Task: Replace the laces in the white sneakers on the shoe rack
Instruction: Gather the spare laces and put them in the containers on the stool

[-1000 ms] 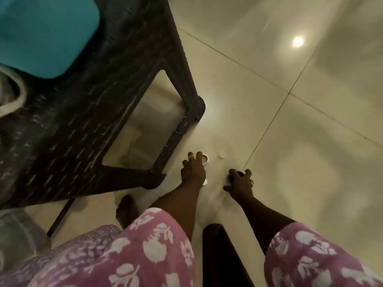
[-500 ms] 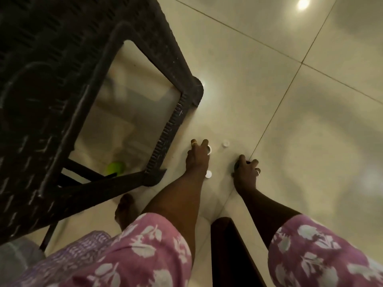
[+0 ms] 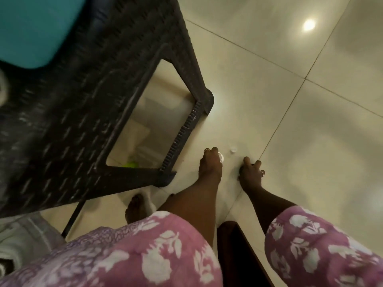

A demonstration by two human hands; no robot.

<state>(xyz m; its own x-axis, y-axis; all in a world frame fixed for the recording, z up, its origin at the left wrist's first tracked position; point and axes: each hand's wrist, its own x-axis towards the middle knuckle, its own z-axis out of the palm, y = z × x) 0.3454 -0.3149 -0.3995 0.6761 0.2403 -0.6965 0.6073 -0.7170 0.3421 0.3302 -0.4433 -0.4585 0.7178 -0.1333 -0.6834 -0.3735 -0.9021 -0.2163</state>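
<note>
— Upper left: the lid (image 3: 31,27) is teal, the table (image 3: 72,121) below it black with a basket-weave pattern.
— Floor tiles (image 3: 269,100) glossy cream. Along the bottom, sleeves (image 3: 310,245) pink-purple with white flowers. Centre: a white cap (image 3: 233,150), a whitish ring (image 3: 221,157); left of them, a green speck (image 3: 131,164).

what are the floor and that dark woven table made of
Floor: glossy glazed tile, probably ceramic or porcelain; it mirrors a light and shows thin grout lines. Dark table: likely moulded plastic in a woven rattan pattern, semi-matte; its ribbed leg edge suggests moulding, though blur leaves doubt.
</note>
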